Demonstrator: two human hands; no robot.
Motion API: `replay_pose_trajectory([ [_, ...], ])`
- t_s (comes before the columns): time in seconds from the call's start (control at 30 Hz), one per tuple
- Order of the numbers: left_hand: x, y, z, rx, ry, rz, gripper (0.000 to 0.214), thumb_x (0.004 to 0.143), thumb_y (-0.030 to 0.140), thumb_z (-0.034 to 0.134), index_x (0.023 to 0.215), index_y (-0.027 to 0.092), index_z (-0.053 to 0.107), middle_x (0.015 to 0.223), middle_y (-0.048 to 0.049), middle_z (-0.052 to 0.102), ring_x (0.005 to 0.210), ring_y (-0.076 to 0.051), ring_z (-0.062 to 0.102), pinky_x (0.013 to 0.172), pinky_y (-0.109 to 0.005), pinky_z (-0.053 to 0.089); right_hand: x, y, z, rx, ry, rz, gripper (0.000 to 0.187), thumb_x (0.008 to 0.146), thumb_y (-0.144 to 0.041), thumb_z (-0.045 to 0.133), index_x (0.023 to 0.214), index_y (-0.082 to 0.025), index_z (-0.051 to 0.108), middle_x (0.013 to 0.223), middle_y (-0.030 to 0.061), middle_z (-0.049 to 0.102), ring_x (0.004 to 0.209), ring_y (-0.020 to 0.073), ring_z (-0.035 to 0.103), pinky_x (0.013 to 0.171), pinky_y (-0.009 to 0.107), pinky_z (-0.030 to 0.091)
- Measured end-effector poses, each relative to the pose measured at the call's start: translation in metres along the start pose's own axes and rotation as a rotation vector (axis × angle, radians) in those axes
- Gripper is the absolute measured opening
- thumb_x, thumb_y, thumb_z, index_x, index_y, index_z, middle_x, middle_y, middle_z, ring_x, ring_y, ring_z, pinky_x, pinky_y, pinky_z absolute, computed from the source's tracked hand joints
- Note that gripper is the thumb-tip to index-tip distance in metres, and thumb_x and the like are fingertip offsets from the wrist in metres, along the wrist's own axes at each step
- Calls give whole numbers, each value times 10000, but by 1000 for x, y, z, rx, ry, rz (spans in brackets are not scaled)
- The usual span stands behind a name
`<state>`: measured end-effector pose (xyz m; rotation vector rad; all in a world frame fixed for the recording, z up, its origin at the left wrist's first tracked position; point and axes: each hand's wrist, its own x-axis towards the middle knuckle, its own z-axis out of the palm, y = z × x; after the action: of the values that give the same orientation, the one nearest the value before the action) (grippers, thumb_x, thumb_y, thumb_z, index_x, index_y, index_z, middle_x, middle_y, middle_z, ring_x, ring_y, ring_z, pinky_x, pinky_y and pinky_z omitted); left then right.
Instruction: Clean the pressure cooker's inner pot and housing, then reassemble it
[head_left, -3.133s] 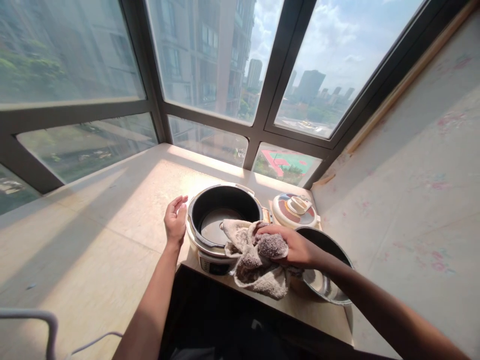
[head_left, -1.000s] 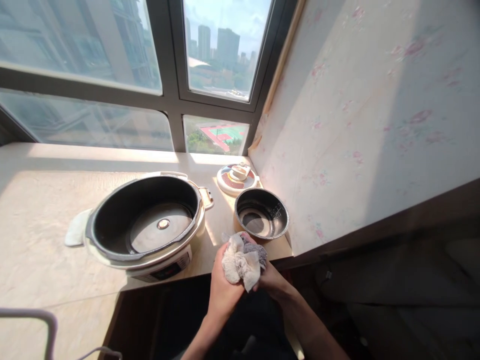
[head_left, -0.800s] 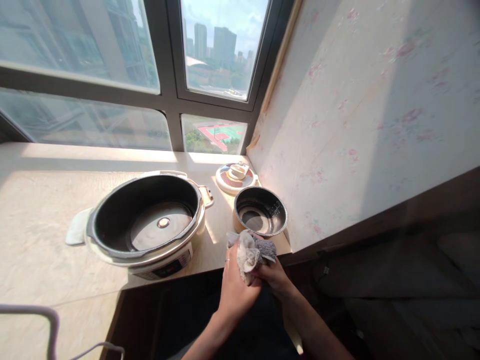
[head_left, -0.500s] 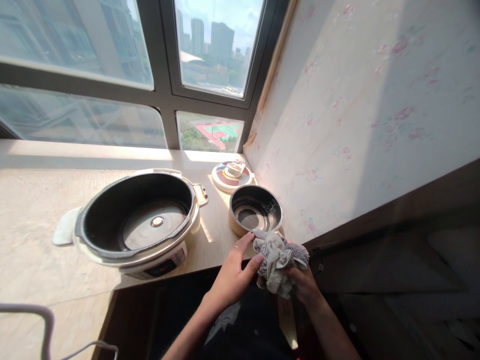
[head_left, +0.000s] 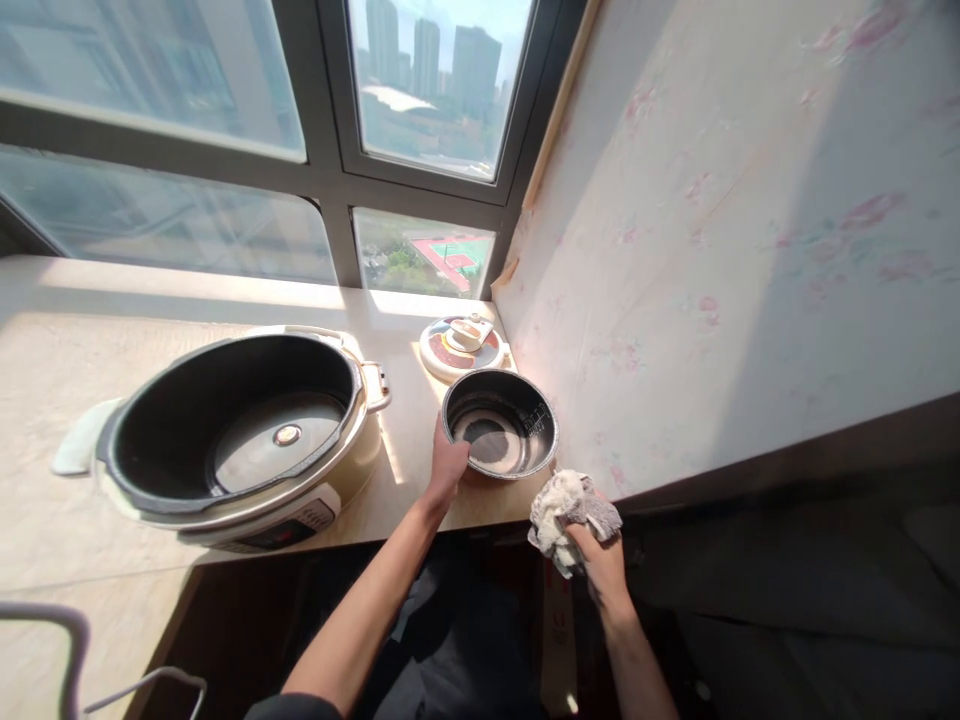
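Note:
My left hand [head_left: 448,466] grips the near left rim of the inner pot [head_left: 536,440], with the thumb over the edge and the fingers hidden outside. The pot is dark inside, with level marks on its right wall, and is tipped slightly toward me. A crumpled grey-white rag [head_left: 562,515] is bunched in my right hand [head_left: 604,560], just right of the pot and in front of the sill's edge. To the left stands the open rice cooker body [head_left: 352,460], with a dark interior and a round metal button at its bottom.
Behind the pot lies a round lid [head_left: 442,365] with a knob, near the wall [head_left: 675,330]. The pale sill [head_left: 45,380] runs under the window [head_left: 322,150]. A grey cable [head_left: 71,640] curves at the lower left.
My left hand has left the rag and taken hold of the pot's rim. The pot has tipped toward me. My right hand keeps the rag, a little lower right of the pot.

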<state>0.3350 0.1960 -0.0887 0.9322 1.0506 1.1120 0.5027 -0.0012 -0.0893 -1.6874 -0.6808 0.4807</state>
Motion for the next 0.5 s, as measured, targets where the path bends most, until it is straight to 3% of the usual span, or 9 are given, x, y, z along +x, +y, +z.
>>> replay_pose_trajectory([
  [0.1, 0, 2, 3, -17, 38, -4, 810, 521, 35, 485, 1315, 160, 583, 1149, -80, 668, 1202, -284, 591, 1097, -427, 456, 19, 16, 26, -35, -21, 15, 719, 628, -375, 783, 1285, -127, 631, 1206, 152, 706, 1160, 346, 654, 1077, 541, 473],
  [0.2, 2, 5, 1, -41, 68, 23, 842, 504, 55, 483, 1331, 174, 585, 1130, -72, 665, 1168, -281, 588, 1082, -420, 462, 38, 31, 43, -63, -32, -6, 769, 639, -390, 754, 1338, -123, 577, 1328, 170, 642, 1251, 337, 596, 1132, 526, 416],
  [0.37, 4, 17, -7, -47, 129, 46, 867, 516, 86, 488, 1375, 190, 557, 1177, -68, 660, 1160, -267, 582, 1095, -401, 442, 66, 47, 52, -115, -122, -139, 721, 716, -385, 705, 1382, -162, 541, 1412, 148, 581, 1335, 307, 531, 1178, 498, 359],
  [0.5, 3, 37, -13, -113, 133, 35, 878, 500, 96, 484, 1373, 174, 550, 1159, -71, 656, 1128, -263, 588, 1073, -386, 452, 89, 55, 61, -187, -156, -243, 812, 725, -455, 720, 1437, -137, 493, 1483, 193, 515, 1398, 348, 467, 1191, 532, 329],
])
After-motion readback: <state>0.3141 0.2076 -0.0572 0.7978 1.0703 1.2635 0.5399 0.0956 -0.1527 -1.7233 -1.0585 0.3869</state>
